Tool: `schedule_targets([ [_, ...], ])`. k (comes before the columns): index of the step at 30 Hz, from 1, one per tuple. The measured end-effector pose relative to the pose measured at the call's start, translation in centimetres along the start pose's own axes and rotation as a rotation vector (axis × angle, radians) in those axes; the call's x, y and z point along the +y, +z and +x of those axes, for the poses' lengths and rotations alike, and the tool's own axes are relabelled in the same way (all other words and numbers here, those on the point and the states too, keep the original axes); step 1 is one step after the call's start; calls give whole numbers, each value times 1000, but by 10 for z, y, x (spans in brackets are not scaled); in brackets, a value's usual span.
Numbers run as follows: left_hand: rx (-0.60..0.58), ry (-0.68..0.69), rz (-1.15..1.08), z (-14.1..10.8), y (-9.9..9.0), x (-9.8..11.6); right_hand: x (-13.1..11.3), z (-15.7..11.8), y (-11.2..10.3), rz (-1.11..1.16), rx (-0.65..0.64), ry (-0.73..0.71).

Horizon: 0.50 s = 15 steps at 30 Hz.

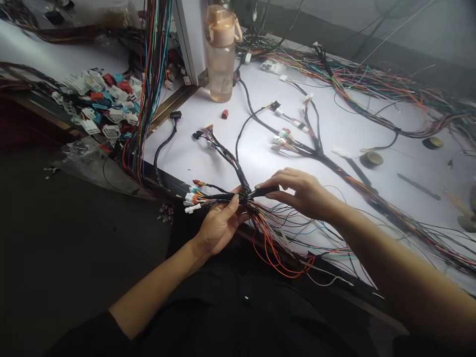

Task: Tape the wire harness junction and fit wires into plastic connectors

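Note:
My left hand (219, 223) is closed around a black-taped wire harness (219, 197) at its junction, thumb on top. From its left end fan white, orange and teal connectors (192, 197) and a small red connector (198, 183). Another taped branch (226, 153) runs up from the junction to connectors lying on the table. Loose orange wires (267, 243) and thinner ones spread out to the right. Just right of the junction, my right hand (297, 191) pinches a black tape roll (268, 190), seen nearly edge-on and partly hidden by the fingers.
A second harness (334, 166) stretches across the white table (208, 168). Tape rolls (371, 159) lie farther right. A peach-lidded bottle (221, 59) stands at the back, near a heap of connectors (107, 99). Bundled wires (152, 69) hang at left; more wires (405, 94) line the back.

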State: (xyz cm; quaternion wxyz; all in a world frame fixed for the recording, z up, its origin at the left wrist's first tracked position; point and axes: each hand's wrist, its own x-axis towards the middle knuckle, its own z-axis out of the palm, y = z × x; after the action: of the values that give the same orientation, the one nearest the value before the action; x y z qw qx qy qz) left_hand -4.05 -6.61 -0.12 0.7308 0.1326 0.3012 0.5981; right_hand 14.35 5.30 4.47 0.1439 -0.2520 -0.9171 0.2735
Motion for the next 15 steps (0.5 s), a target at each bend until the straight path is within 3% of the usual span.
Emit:
schedule_targets([
  [6, -25, -36, 9, -2, -1, 3, 2, -6, 13, 164, -29, 103],
  [12, -96, 43, 125, 2, 3, 10, -1, -10, 18, 312, -24, 119],
  [15, -130, 50, 218, 5, 2, 13, -3, -9, 20, 425, -110, 129],
])
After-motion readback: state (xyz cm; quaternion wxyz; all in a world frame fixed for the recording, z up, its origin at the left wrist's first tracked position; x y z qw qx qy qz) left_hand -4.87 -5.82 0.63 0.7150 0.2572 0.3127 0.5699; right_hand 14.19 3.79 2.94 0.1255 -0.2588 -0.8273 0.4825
